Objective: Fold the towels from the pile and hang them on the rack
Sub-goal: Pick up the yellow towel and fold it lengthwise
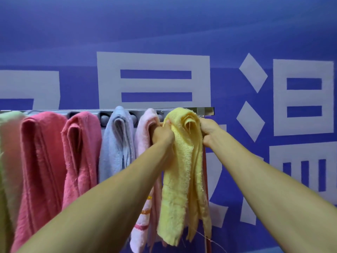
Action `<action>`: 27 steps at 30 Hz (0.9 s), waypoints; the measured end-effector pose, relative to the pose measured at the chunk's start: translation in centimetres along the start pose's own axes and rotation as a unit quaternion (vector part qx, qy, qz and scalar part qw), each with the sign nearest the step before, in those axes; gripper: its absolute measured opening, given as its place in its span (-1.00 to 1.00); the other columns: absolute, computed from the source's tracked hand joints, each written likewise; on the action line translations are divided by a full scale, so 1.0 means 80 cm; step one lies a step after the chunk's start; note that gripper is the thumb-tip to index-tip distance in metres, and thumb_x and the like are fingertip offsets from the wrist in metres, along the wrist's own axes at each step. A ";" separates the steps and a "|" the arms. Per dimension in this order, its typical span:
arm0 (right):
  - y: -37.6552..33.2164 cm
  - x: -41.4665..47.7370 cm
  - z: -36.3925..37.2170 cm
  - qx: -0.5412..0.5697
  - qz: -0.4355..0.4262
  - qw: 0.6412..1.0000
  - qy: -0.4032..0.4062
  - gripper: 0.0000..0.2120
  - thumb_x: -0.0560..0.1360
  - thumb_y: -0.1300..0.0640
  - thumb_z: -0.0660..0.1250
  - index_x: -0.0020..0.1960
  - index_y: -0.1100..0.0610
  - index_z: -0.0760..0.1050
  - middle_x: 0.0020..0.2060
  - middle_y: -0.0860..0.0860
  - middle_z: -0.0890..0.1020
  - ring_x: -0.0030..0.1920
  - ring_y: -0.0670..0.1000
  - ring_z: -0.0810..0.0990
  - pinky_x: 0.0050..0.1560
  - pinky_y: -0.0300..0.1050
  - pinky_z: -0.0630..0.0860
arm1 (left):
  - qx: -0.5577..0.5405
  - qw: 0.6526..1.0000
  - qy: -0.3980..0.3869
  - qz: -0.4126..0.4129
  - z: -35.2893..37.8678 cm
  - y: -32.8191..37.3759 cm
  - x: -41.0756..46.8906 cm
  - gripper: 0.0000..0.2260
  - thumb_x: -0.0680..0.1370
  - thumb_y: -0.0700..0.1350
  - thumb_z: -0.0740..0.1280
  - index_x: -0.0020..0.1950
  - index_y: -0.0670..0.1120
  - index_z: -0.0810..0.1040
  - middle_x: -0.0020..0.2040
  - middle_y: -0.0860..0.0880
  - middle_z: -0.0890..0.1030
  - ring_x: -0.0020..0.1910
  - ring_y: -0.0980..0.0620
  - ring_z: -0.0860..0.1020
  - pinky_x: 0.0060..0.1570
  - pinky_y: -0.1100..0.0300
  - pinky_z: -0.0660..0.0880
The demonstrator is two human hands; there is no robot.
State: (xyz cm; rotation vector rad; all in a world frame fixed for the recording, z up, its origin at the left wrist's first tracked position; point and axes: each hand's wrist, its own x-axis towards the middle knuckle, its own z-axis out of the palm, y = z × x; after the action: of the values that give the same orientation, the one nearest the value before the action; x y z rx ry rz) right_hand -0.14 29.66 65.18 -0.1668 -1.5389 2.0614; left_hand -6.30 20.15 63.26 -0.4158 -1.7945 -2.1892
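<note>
A folded yellow towel (184,161) hangs over the right end of the metal rack (204,110) on the blue wall. My left hand (162,134) grips the towel's left side near the top. On the towel's right side, my right hand (209,131) holds it just under the rack. To the left hang a pale pink towel (145,125), a light blue towel (116,143), two darker pink towels (80,147) (40,161) and a greenish one (7,143). The pile is out of view.
The blue wall (164,24) with large white characters fills the background. The rack's open right end (209,110) juts out just past the yellow towel. Round grey knobs (104,118) show between the hanging towels.
</note>
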 end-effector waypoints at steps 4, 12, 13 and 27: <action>0.005 0.001 0.001 -0.006 -0.011 0.999 -0.036 -0.77 0.47 0.34 0.37 -0.34 0.19 0.50 -0.64 0.01 0.51 -0.65 -0.11 0.46 -0.61 -0.30 0.41 | 0.025 1.000 -0.004 0.001 -0.003 -0.015 0.001 -0.71 0.56 -0.01 0.29 0.18 -0.15 0.53 0.05 -0.15 0.62 0.04 -0.13 0.58 0.19 -0.05 0.49; 0.012 -0.010 -0.011 -0.151 -0.096 0.984 0.020 -0.93 0.48 0.34 0.36 -0.09 0.21 0.59 -0.44 0.01 0.61 -0.59 -0.18 0.50 -0.56 -0.32 0.45 | 0.099 0.989 -0.084 0.063 -0.035 -0.012 -0.029 -0.78 0.60 -0.04 0.24 0.03 -0.14 0.59 -0.16 -0.12 0.65 -0.19 -0.07 0.62 -0.18 0.08 0.59; 0.011 -0.014 -0.013 -0.182 -0.112 0.976 0.025 -0.95 0.47 0.32 0.38 -0.08 0.23 0.60 -0.35 0.05 0.64 -0.51 -0.15 0.56 -0.48 -0.30 0.52 | 0.109 0.985 -0.103 0.081 -0.043 -0.010 -0.035 -0.78 0.61 -0.06 0.22 0.02 -0.15 0.60 -0.18 -0.11 0.64 -0.23 -0.01 0.59 -0.25 0.14 0.56; -0.002 -0.154 -0.036 -0.317 -0.122 0.941 0.012 -0.91 0.49 0.29 0.35 -0.03 0.22 0.62 -0.13 0.15 0.67 -0.19 0.03 0.65 -0.17 -0.14 0.64 | 0.161 0.948 -0.265 0.063 -0.190 0.082 -0.147 -0.76 0.59 -0.29 0.18 0.17 -0.15 0.57 0.03 -0.11 0.64 -0.04 -0.02 0.61 0.05 0.17 0.50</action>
State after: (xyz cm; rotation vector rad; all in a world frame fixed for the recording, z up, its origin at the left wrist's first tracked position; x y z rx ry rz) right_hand 11.43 25.97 61.59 -0.2222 -2.0457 1.3158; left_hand 6.39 4.41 61.73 -1.0864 -2.2665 -1.7522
